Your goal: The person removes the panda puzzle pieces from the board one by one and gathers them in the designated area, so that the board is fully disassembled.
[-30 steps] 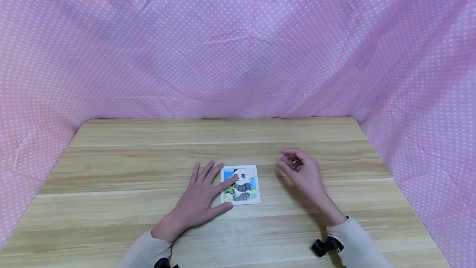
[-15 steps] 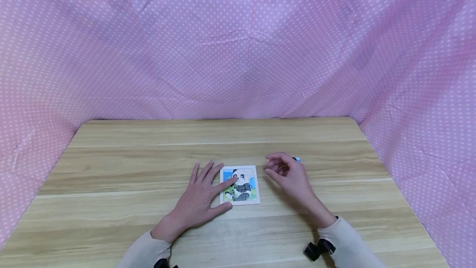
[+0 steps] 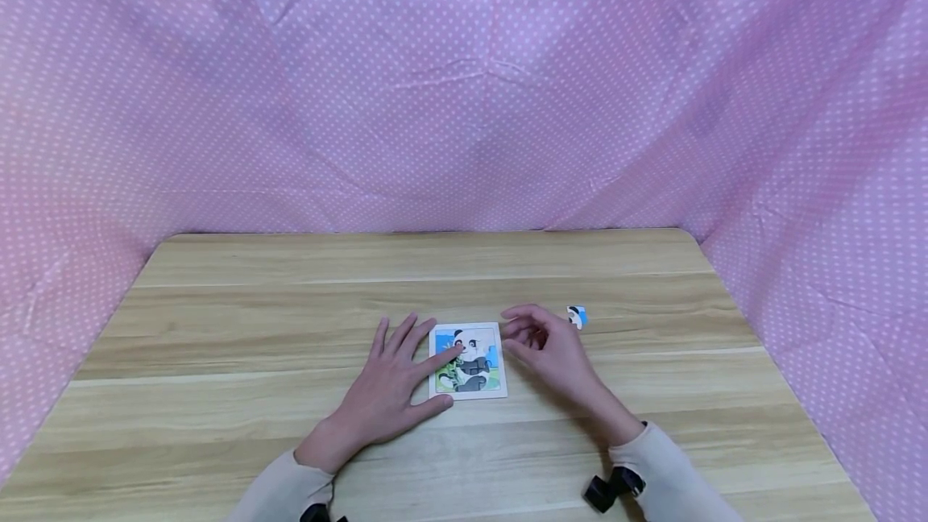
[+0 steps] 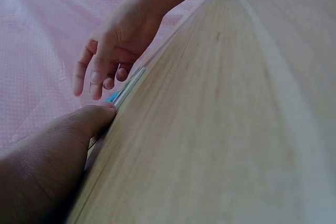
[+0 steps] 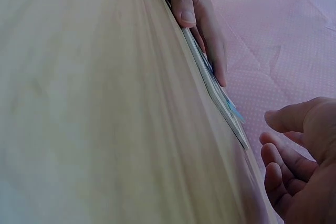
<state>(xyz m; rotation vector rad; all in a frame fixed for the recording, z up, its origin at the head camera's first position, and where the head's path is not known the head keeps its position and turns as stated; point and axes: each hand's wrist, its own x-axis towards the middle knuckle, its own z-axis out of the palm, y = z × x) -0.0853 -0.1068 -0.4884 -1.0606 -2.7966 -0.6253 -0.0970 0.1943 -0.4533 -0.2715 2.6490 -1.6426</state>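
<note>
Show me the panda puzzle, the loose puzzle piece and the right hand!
Panda puzzle [image 3: 475,365]: head view, on the panda's dark body.
Loose puzzle piece [image 3: 577,317]: head view, middle of its printed face.
Right hand [image 3: 554,350]: head view, back of the hand.

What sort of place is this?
Probably a curtained-off tabletop nook, perhaps put up for recording. Pink dotted cloth hangs behind and beside a wooden table, with a small panda puzzle on it. The room beyond the cloth can't be seen.
</note>
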